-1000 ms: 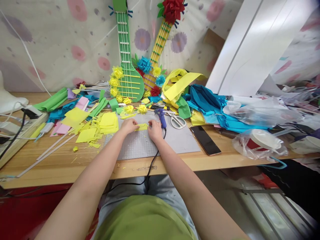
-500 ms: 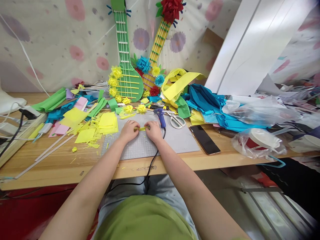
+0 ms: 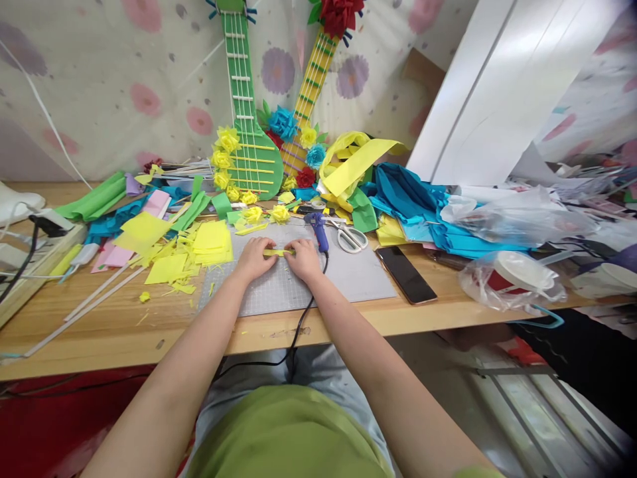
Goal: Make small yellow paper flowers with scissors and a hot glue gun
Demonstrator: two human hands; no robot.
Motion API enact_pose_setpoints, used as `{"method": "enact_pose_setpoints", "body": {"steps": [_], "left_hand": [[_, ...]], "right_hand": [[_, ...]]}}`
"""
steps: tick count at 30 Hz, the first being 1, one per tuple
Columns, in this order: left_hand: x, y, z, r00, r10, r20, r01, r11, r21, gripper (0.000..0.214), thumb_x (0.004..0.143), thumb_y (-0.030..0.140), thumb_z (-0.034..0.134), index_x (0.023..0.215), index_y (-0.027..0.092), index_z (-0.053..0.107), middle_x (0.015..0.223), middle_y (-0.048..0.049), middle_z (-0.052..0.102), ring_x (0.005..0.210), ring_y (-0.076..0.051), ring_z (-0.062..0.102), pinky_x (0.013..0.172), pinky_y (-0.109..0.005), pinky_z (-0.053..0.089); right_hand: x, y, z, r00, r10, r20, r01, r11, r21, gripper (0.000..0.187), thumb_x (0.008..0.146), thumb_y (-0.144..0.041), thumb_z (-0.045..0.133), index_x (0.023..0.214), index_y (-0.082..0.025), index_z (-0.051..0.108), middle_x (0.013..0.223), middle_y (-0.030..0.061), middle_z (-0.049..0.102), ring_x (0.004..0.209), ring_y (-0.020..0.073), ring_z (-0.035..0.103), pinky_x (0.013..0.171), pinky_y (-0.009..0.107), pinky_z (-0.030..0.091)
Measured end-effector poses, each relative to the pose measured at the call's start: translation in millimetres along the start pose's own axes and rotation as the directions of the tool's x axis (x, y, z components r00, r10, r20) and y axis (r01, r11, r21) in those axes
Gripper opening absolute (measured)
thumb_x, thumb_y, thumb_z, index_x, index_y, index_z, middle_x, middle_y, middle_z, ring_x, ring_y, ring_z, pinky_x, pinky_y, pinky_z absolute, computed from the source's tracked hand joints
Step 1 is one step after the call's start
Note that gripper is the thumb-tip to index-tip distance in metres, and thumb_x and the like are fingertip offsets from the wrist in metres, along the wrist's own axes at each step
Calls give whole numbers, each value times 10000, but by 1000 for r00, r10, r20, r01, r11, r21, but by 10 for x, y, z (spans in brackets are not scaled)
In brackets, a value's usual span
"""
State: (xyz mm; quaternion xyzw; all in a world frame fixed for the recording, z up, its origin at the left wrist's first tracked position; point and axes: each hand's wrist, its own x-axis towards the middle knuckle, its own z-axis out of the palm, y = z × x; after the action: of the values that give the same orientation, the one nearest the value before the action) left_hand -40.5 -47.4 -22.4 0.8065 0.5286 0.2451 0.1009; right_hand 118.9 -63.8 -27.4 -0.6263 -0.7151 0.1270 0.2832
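My left hand [image 3: 255, 259] and my right hand [image 3: 303, 259] are closed on the two ends of a narrow strip of yellow paper [image 3: 279, 253]. They hold it level just over the grey cutting mat [image 3: 269, 295]. Close to my right hand lies a blue glue gun [image 3: 317, 231], its black cord running down past my wrist and off the table's front edge. Grey-handled scissors [image 3: 351, 239] rest to its right. A stack of yellow paper squares [image 3: 213, 242] sits left of my left hand. Yellow paper flowers [image 3: 279, 213] lie behind my hands.
A green paper-flowered guitar model [image 3: 251, 159] and a yellow one [image 3: 311, 86] lean on the back wall. A phone [image 3: 406, 274] and a plastic-wrapped cup [image 3: 515, 279] are on the right, near blue paper [image 3: 413, 199]. White sticks [image 3: 84, 318] lie at the left.
The yellow strip now shows longer and flatter between my fingers. My hands stay nearly in place, and the whole view has shifted slightly.
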Motion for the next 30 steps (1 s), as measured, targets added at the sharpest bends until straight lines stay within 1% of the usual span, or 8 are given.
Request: {"method": "enact_pose_setpoints", "body": {"steps": [3, 7, 11, 14, 17, 20, 24, 30], "left_hand": [[13, -3, 6, 1000, -6, -4, 6, 1000, 14, 243, 692, 260, 577, 927, 204, 602, 955, -56, 630, 938, -226, 521, 859, -348, 401], [30, -1, 4, 999, -37, 21, 37, 999, -5, 151, 678, 292, 595, 798, 203, 618, 890, -60, 622, 926, -226, 529, 862, -356, 409], [43, -16, 6, 995, -95, 31, 100, 956, -277, 83, 675, 251, 580, 726, 188, 565, 813, -24, 613, 798, -165, 565, 763, -312, 459], [42, 43, -15, 963, -251, 94, 260, 787, -560, 126, 671, 231, 606, 747, 176, 522, 712, 4, 605, 673, -138, 591, 670, -302, 487], [16, 170, -53, 895, -395, 207, 395, 486, -780, 241, 657, 217, 673, 809, 163, 493, 672, 15, 604, 632, -136, 626, 606, -285, 515], [-21, 285, -78, 861, -419, 287, 430, 301, -851, 289, 643, 188, 721, 814, 146, 492, 678, 5, 625, 650, -139, 654, 631, -283, 538], [-51, 350, -81, 842, -407, 354, 468, 222, -855, 243, 675, 190, 713, 792, 131, 508, 737, -34, 663, 675, -149, 671, 629, -269, 546], [-54, 338, -79, 819, -398, 413, 526, 236, -817, 202, 699, 201, 697, 827, 105, 572, 748, -78, 693, 664, -150, 672, 597, -242, 538]], "right_hand": [[-6, -5, -7, 1000, -13, 15, 13, 1000, -6, 166, 805, -258, 545, 924, -210, 652, 1013, 45, 602, 1009, 201, 447, 904, 314, 343], [-11, -7, -8, 999, -50, 17, 50, 999, 19, 124, 801, -240, 544, 896, -204, 614, 973, 38, 616, 981, 190, 474, 870, 318, 361], [16, 21, 19, 998, -60, -5, 60, 978, 199, 138, 786, -200, 529, 922, -199, 551, 913, 17, 630, 920, 153, 526, 832, 297, 394], [71, 75, 57, 999, 4, -40, 17, 869, 495, 286, 757, -220, 549, 1032, -196, 475, 985, 31, 615, 878, 121, 560, 783, 262, 433], [127, 130, 88, 993, 109, -44, -43, 688, 724, 425, 714, -296, 600, 1080, -196, 408, 1061, 65, 579, 810, 109, 584, 743, 259, 459], [151, 157, 105, 992, 124, 19, -86, 563, 822, 427, 696, -351, 613, 1039, -215, 398, 877, 10, 603, 702, 112, 598, 694, 269, 464], [142, 152, 107, 991, 123, 59, -117, 547, 829, 374, 669, -324, 621, 965, -233, 410, 618, -79, 549, 588, 119, 583, 629, 267, 437], [139, 143, 95, 988, 145, 44, -114, 525, 844, 386, 645, -288, 627, 958, -229, 407, 610, -80, 564, 578, 115, 574, 613, 254, 409]]}}
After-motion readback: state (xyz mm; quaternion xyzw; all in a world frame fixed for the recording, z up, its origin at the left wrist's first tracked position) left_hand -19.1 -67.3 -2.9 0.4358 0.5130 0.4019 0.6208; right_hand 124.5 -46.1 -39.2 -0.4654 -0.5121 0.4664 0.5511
